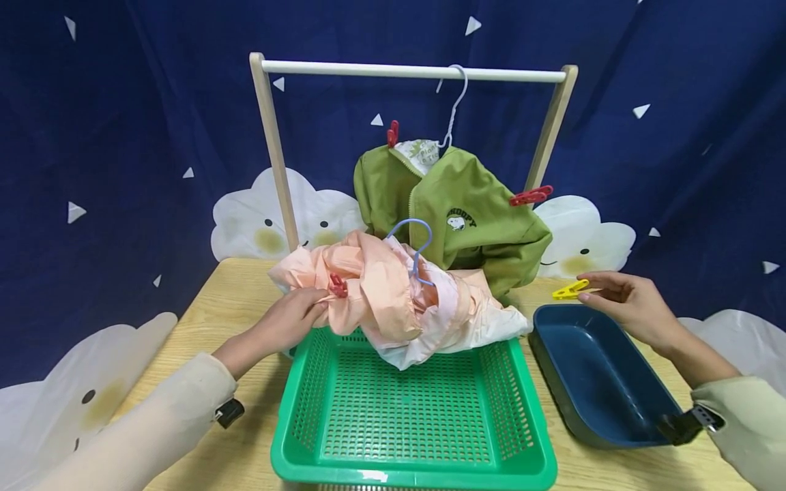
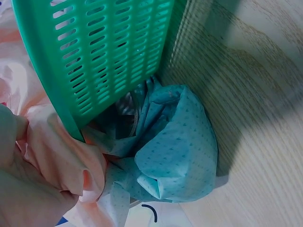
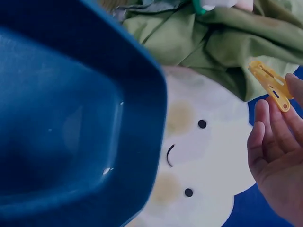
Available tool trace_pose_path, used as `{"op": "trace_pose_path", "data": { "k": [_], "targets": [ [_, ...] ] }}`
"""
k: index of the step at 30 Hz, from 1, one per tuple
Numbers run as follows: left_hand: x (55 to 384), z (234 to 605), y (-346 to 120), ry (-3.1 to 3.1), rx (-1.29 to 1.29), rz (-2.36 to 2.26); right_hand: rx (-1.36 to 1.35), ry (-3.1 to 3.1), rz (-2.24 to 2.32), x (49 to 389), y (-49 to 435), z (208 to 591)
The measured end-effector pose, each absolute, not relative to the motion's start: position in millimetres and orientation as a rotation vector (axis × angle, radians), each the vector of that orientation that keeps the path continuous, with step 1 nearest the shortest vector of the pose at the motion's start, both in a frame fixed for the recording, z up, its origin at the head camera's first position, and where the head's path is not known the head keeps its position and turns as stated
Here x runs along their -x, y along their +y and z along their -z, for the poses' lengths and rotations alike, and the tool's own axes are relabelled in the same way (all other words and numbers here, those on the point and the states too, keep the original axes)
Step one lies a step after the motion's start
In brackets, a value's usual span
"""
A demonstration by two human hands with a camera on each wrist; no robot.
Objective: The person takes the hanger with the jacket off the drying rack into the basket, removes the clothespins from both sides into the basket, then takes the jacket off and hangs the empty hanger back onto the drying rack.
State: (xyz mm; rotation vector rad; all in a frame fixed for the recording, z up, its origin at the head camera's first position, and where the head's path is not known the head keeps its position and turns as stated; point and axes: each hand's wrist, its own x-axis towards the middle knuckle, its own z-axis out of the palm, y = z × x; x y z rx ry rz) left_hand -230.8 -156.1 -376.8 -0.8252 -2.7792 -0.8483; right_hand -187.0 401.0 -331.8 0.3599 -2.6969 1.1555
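Observation:
A peach and white garment [image 1: 381, 283] with a blue-purple hanger [image 1: 424, 249] in it lies bunched over the back of the green basket [image 1: 285, 416]. My left hand [image 1: 291, 314] pinches the garment's left side, just beside a red clothespin [image 1: 338, 285] clipped to it. Over the far end of the blue tub, my right hand [image 1: 638, 307] pinches a yellow clothespin [image 1: 571, 290] between thumb and fingers. Behind, a green jacket [image 1: 457, 191] hangs from a white hanger [image 1: 453, 119], with red clothespins [image 1: 531, 196] at its shoulder and collar.
The wooden rack [image 1: 411, 69] stands at the back of the table [image 1: 245, 279]. Right of the basket sits the dark blue tub [image 1: 595, 375]. A teal patterned cloth [image 2: 175, 146] lies beside the basket's outer wall. A dark blue curtain [image 1: 153, 136] hangs behind.

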Motion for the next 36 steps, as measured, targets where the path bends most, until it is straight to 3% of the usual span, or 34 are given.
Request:
{"op": "trace_pose_path", "data": {
  "k": [36],
  "targets": [
    [231,374,-156,-2.801,0.813,0.854,-0.346,-3.027,-1.050,217,412,390]
  ]
}}
